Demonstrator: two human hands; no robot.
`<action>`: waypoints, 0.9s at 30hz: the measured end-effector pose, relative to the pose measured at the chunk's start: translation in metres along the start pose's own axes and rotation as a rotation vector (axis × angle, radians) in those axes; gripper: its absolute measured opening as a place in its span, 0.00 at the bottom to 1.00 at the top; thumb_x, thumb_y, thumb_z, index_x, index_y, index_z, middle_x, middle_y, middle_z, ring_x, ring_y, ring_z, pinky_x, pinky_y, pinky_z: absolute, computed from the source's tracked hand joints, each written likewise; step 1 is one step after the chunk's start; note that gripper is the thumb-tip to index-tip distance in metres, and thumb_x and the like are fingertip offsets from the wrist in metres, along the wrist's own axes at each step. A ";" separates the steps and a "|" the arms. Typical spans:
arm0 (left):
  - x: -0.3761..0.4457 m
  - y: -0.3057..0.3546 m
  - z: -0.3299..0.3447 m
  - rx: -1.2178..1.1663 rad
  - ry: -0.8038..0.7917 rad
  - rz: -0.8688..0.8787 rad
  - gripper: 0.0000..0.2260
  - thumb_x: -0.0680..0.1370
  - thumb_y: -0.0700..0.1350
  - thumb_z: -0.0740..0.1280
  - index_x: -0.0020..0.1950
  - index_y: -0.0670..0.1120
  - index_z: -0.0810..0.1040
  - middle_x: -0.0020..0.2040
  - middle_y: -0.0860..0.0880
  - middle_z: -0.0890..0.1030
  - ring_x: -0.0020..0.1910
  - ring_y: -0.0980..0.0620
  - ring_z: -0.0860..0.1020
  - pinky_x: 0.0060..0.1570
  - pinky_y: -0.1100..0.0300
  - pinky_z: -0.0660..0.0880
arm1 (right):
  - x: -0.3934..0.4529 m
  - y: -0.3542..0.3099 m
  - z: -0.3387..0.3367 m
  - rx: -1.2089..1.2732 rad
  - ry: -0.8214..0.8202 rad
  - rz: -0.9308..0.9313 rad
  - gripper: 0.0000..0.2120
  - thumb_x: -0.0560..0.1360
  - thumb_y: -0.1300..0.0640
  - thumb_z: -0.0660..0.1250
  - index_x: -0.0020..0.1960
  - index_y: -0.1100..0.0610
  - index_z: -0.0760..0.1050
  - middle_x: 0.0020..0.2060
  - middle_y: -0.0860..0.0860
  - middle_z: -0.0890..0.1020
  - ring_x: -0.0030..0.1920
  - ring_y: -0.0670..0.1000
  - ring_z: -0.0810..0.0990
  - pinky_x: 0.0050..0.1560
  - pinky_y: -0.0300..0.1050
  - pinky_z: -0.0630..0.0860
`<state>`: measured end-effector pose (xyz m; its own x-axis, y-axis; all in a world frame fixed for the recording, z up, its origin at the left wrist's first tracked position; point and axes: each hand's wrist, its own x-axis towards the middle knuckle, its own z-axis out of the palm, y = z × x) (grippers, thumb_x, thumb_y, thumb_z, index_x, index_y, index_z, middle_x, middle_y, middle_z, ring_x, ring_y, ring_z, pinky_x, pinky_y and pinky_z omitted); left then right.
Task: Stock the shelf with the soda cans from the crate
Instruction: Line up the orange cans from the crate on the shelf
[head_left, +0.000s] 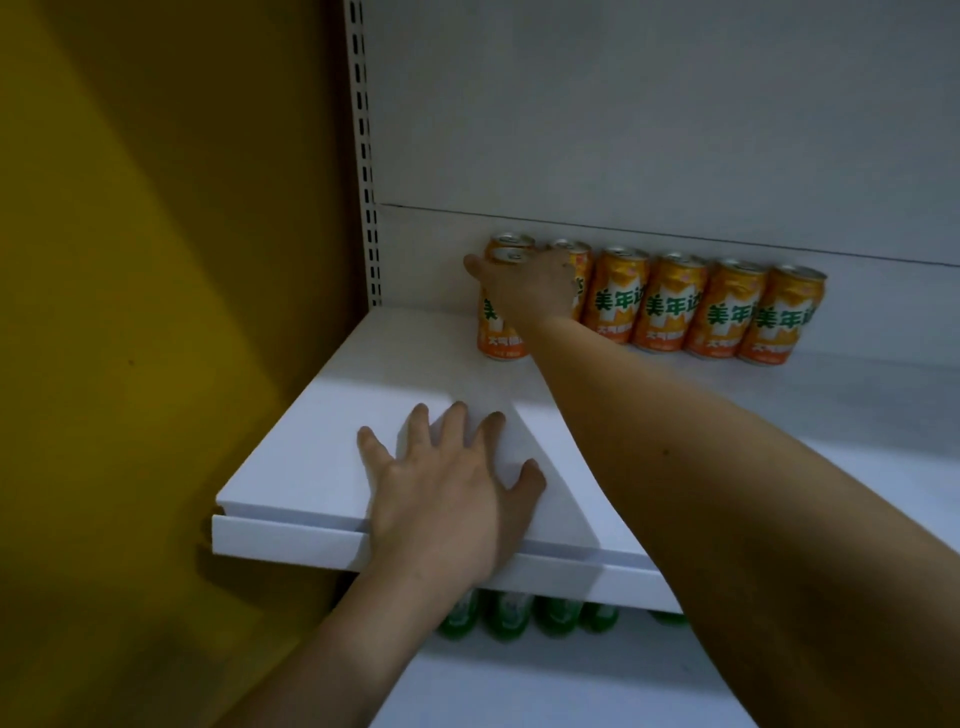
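Several orange soda cans (670, 306) stand in a row at the back of the white shelf (291, 483). My right hand (524, 288) reaches far in and grips the leftmost orange can (496, 332), which stands on the shelf just in front of another can at the left end of the row. My left hand (452, 483) rests flat on the shelf near its front edge, fingers spread. No crate is in view.
A white slotted upright (366, 156) and a yellow wall (156, 260) bound the shelf on the left. Green bottles (509, 616) stand on the lower shelf under the front lip. The white back panel rises behind the cans.
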<state>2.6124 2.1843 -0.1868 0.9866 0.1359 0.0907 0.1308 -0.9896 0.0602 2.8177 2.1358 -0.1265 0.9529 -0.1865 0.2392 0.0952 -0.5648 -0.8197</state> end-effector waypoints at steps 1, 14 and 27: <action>0.000 0.000 -0.001 -0.005 0.003 0.006 0.30 0.77 0.68 0.41 0.78 0.59 0.49 0.80 0.51 0.52 0.79 0.44 0.48 0.71 0.30 0.44 | -0.002 0.001 -0.002 0.016 -0.036 0.035 0.57 0.64 0.31 0.74 0.78 0.63 0.53 0.74 0.58 0.66 0.73 0.59 0.66 0.71 0.54 0.67; -0.011 0.004 -0.016 -0.133 -0.083 -0.028 0.29 0.78 0.66 0.47 0.76 0.57 0.61 0.77 0.50 0.61 0.75 0.43 0.58 0.69 0.32 0.49 | -0.131 0.028 -0.104 -0.350 -0.405 -0.037 0.32 0.75 0.42 0.69 0.70 0.60 0.69 0.61 0.54 0.78 0.61 0.56 0.76 0.61 0.51 0.74; -0.165 0.070 0.011 -0.680 0.288 0.076 0.09 0.79 0.45 0.61 0.56 0.49 0.78 0.57 0.48 0.78 0.59 0.46 0.72 0.53 0.53 0.72 | -0.325 0.112 -0.232 -0.308 -0.519 -0.039 0.13 0.79 0.49 0.65 0.55 0.59 0.77 0.44 0.52 0.80 0.43 0.51 0.79 0.46 0.46 0.76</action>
<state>2.4597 2.0923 -0.2082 0.9134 0.1682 0.3706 -0.1182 -0.7618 0.6370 2.4522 1.9466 -0.1751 0.9738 0.2117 -0.0830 0.1186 -0.7843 -0.6089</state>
